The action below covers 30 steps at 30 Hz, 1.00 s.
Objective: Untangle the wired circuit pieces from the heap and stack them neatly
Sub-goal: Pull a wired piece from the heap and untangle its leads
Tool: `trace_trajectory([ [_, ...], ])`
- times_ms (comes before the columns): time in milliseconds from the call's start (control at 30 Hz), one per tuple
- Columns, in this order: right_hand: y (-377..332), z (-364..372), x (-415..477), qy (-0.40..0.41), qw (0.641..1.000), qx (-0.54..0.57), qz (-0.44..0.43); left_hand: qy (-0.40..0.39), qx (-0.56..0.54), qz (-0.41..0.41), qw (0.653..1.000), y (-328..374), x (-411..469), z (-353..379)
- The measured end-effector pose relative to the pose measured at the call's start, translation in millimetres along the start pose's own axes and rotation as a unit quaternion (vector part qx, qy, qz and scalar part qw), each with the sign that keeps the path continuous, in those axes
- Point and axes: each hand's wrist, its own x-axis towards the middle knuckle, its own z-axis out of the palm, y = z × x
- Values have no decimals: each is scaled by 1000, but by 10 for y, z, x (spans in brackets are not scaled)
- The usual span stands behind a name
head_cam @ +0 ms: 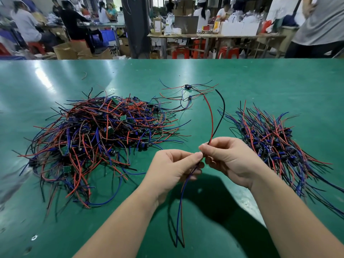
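A big tangled heap (100, 138) of red, blue and black wires with small green circuit boards lies on the left of the green table (260, 81). A tidier stack of wired pieces (275, 144) lies on the right. Between them, above the table, my left hand (173, 168) and my right hand (229, 161) together pinch one wired circuit piece (211, 125). Its red and black wires rise from my right fingers. Its blue and red wires hang down below my left hand. The board itself is hidden between my fingers.
Two loose wired pieces (188, 92) lie further back near the table's middle. A stray wire scrap (84, 75) lies at the far left. Beyond the far edge, people sit at workbenches with boxes and red stools; one person (320, 25) stands at the right.
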Motion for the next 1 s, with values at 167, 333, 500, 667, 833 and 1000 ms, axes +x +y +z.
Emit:
trace_trajectory([
  [167,-78,-148,51,86,996,22,-23,-24,32,-21,999,-19,11,-13],
  [333,-234,-512,58,167,980,100,-48,-73,59,-35,995,-25,-19,42],
  [500,-249,-573,45,191,972,126,-58,-101,96,-37,990,-25,-37,28],
  [667,-262,-577,21,211,963,159,-60,-146,83,-77,983,28,-68,-63],
  [833,-227,-494,51,157,970,166,-80,-201,66,-107,972,45,-88,-98],
  [1000,-169,-490,79,84,986,123,-74,-233,-198,-52,951,172,-95,-188],
])
